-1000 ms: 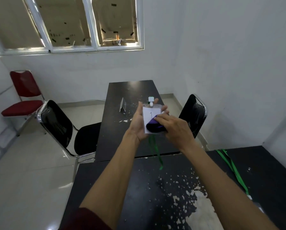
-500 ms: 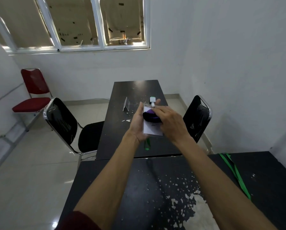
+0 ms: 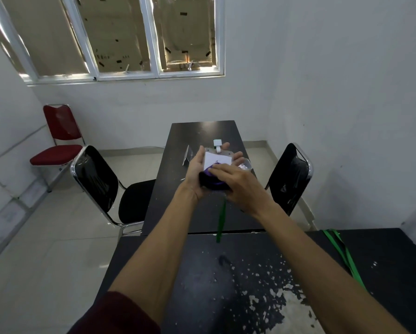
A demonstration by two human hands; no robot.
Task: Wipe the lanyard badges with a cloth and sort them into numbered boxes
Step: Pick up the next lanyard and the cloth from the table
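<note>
1. Down comes the cloth (image 3: 213, 180): half a second back my right hand (image 3: 236, 182) had it up at the top of the card, and now it has swept to the lower half, so the white top edge of the badge (image 3: 218, 158) is showing again.
2. My left hand (image 3: 197, 173) lies open and flat under the badge, palm up, cradling it like a tray, with the fingertips peeking out past the far side.
3. My right hand is closed on the purple cloth, fingers pressed flat over it, and the cloth is touching the badge face.
4. So the badge is up in the air, between my two hands and above the counter (image 3: 226, 273), not in any box. I can't see a numbered box from here.
5. Its white clip (image 3: 217, 143) sticks out at the far end, and the green lanyard (image 3: 221, 218) hangs straight down below my hands.
6. Doing it well, as I judge it: keep the left palm firm underneath so the plastic doesn't flex, and make long even strokes from the clip end to the near end.
7. Watch that dangling strap, it could snag. A second green lanyard (image 3: 344, 256) lies on the counter to my right.
8. A number is marked on the card, but the cloth half covers it. I'll read it once I lift off.
</note>
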